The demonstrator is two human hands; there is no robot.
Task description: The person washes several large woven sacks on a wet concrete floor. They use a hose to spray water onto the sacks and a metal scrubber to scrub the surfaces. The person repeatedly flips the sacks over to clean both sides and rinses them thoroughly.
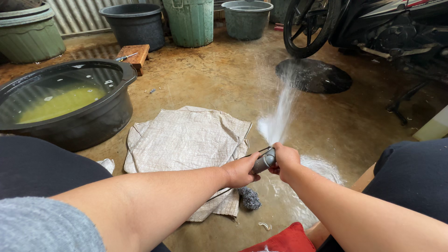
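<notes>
One hose nozzle (264,161), two hands (240,171) (284,160)

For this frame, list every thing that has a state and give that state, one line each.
left hand: gripping the grey nozzle
right hand: closed on the nozzle's front end
grey nozzle: spraying water forward
black basin: partly filled with yellow-green liquid
woven sacks: lying flat, stacked on the floor
steel scourer: lying loose beside the sacks
concrete floor: wet, puddle by the hands
green bin: upright
</notes>
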